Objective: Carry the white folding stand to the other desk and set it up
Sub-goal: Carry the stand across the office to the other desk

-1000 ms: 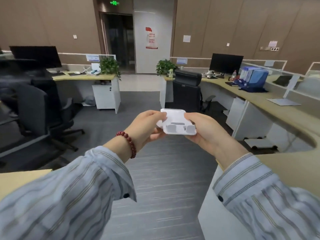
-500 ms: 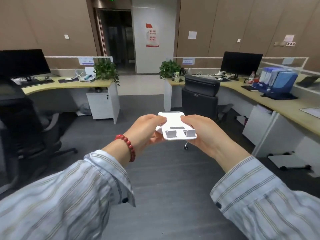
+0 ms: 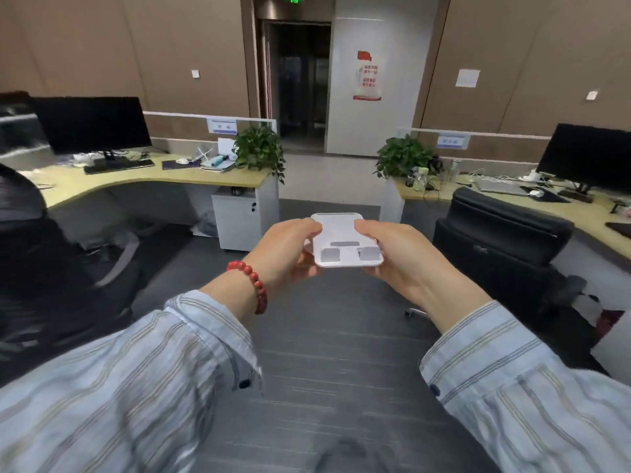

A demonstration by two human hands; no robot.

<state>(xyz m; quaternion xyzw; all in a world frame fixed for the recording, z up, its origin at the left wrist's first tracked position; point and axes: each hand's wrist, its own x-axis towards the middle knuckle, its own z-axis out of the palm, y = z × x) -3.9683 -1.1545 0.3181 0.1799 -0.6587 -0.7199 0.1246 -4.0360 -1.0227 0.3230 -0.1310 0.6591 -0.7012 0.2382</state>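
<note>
White folding stand held in mid-air over the grey floor, between two desks and touching neither; left hand and right hand each have fingers clamped on one side edge, thumbs on top, and two grey pads face the camera at its near end. Count: two desks, left desk and right desk, each with one dark monitor and one potted plant at its aisle end. One white drawer cabinet under the left desk, closed, contents not visible; one black chair by the right desk.
</note>
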